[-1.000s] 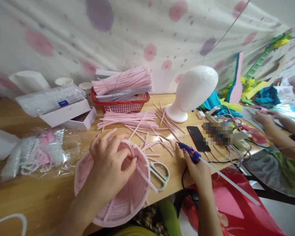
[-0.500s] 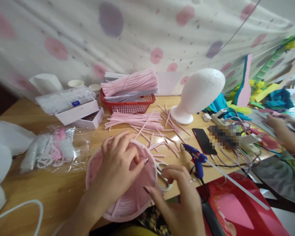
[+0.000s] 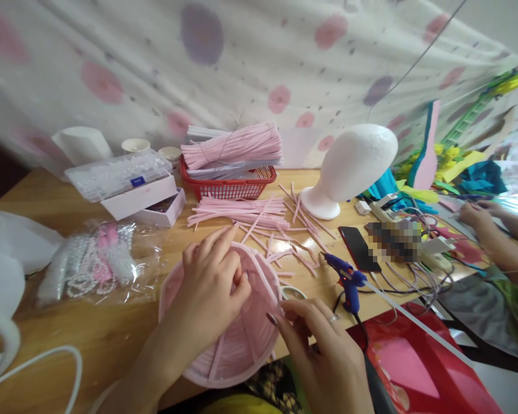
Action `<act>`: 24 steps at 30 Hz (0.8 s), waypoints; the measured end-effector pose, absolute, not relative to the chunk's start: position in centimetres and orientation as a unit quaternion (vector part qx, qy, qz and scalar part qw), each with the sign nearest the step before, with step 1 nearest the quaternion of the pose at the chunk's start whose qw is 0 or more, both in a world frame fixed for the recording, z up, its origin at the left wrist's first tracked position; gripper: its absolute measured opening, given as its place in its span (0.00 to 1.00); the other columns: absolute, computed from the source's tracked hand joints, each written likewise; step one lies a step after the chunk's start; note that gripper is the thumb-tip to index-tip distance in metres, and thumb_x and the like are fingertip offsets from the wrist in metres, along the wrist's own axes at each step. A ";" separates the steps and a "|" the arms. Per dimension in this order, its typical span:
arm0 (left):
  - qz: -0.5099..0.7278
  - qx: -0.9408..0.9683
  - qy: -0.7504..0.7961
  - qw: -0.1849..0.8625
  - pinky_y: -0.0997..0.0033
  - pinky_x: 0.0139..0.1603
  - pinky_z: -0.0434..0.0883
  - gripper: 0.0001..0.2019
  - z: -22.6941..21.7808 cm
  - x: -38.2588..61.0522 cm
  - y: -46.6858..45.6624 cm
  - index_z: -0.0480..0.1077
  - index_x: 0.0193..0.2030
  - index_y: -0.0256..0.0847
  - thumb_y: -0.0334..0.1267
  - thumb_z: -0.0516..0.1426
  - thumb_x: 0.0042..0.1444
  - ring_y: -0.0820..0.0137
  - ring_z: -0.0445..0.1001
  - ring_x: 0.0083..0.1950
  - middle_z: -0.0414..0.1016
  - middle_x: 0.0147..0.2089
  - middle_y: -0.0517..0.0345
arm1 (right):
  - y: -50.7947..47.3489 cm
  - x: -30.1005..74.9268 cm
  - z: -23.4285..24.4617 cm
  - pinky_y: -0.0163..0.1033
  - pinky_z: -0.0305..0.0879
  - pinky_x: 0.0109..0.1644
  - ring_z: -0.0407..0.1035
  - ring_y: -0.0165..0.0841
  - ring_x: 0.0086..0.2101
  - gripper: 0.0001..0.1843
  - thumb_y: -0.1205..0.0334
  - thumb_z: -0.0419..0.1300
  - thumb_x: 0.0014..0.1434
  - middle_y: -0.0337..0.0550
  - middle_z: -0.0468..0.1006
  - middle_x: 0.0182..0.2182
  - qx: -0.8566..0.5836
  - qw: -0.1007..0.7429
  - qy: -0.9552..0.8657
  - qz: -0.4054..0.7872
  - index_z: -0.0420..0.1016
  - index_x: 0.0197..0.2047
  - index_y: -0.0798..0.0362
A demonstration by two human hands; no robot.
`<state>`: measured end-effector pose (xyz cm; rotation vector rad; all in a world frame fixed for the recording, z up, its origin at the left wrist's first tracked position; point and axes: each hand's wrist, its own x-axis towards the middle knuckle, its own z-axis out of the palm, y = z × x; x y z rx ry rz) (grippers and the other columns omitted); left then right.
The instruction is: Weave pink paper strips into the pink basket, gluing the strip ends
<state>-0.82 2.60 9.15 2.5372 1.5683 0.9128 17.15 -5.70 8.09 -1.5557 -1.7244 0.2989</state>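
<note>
1. Pink woven basket point(image 3: 237, 351) sits at the near edge of the worktop point(image 3: 69, 322), tilted toward the camera and partly overhanging the edge.
2. Left hand point(image 3: 211, 282): half closed, fingers bent over the far rim and thumb against the inner wall, gripping the basket.
3. Right hand point(image 3: 323, 351): fingers loosely bent, fingertips point(image 3: 271, 317) touching the right rim. Can't tell if it's pinching a strip.
4. Blue glue gun point(image 3: 347, 279) stands just right of the basket, with nobody holding it. A black phone point(image 3: 358, 248) lies just behind it.
5. Loose pink strips point(image 3: 242, 210) lie behind the basket. More are bundled on the red basket point(image 3: 228, 187).
6. White foam head point(image 3: 354, 161) is at back right and a bag of beads point(image 3: 99, 261) to the left.
7. Another person's hand point(image 3: 475, 215) is at far right, well apart.
</note>
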 end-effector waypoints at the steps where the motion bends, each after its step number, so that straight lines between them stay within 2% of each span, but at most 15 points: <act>1: 0.292 0.815 0.501 0.017 0.34 0.58 0.73 0.11 9.2 -0.9 2.6 0.62 0.28 0.44 0.28 0.54 0.59 0.43 0.72 0.68 0.73 0.70 0.36 | -5.9 17.1 8.3 0.33 0.71 0.30 0.73 0.29 0.24 0.11 0.53 0.59 0.73 0.39 0.79 0.31 -0.608 0.389 -0.679 0.131 0.79 0.42 0.47; 3: 0.291 0.816 0.499 0.025 0.34 0.59 0.73 0.11 9.2 -0.9 2.6 0.61 0.27 0.44 0.28 0.55 0.60 0.43 0.71 0.69 0.73 0.71 0.37 | -6.1 17.2 8.7 0.32 0.70 0.29 0.74 0.30 0.25 0.11 0.51 0.59 0.74 0.39 0.81 0.32 -0.599 0.390 -0.681 0.158 0.79 0.43 0.46; 6: 0.288 0.816 0.500 0.025 0.33 0.58 0.73 0.12 9.1 -0.9 2.6 0.61 0.27 0.44 0.28 0.54 0.60 0.42 0.71 0.69 0.72 0.71 0.35 | -6.2 17.3 9.6 0.32 0.70 0.30 0.75 0.29 0.26 0.08 0.57 0.60 0.73 0.37 0.81 0.31 -0.598 0.398 -0.678 0.156 0.79 0.41 0.45; 8: 0.287 0.818 0.498 0.025 0.32 0.58 0.73 0.11 9.1 -1.0 2.6 0.61 0.27 0.44 0.28 0.54 0.59 0.41 0.72 0.68 0.72 0.71 0.34 | -6.0 17.5 10.2 0.32 0.71 0.32 0.75 0.30 0.28 0.07 0.61 0.61 0.71 0.38 0.81 0.31 -0.605 0.408 -0.672 0.123 0.79 0.40 0.45; 12: 0.293 0.820 0.491 0.022 0.32 0.57 0.73 0.11 9.0 -1.1 2.5 0.62 0.27 0.43 0.28 0.53 0.59 0.40 0.72 0.67 0.72 0.71 0.33 | -5.0 18.1 11.1 0.34 0.71 0.32 0.73 0.30 0.27 0.05 0.60 0.62 0.70 0.39 0.81 0.32 -0.607 0.415 -0.677 0.041 0.79 0.41 0.45; 16: 0.300 0.818 0.492 0.002 0.32 0.55 0.74 0.11 8.9 -1.2 2.4 0.62 0.27 0.43 0.28 0.54 0.59 0.39 0.74 0.65 0.74 0.68 0.30 | -3.6 19.0 10.8 0.31 0.70 0.34 0.71 0.27 0.27 0.06 0.67 0.63 0.69 0.36 0.79 0.31 -0.582 0.414 -0.700 -0.012 0.78 0.42 0.46; 20: 0.299 0.815 0.496 -0.017 0.33 0.54 0.75 0.11 8.7 -1.2 2.4 0.61 0.27 0.43 0.28 0.55 0.58 0.40 0.75 0.64 0.74 0.69 0.32 | -2.9 19.4 9.6 0.29 0.69 0.34 0.70 0.26 0.26 0.05 0.68 0.63 0.69 0.33 0.76 0.30 -0.586 0.408 -0.700 -0.003 0.78 0.43 0.47; 24: 0.304 0.812 0.497 -0.028 0.34 0.53 0.76 0.11 8.5 -1.1 2.4 0.61 0.27 0.44 0.27 0.55 0.58 0.41 0.76 0.63 0.75 0.68 0.32 | -2.6 19.3 8.9 0.28 0.71 0.36 0.71 0.26 0.27 0.09 0.71 0.61 0.68 0.34 0.77 0.30 -0.553 0.412 -0.723 0.028 0.79 0.47 0.48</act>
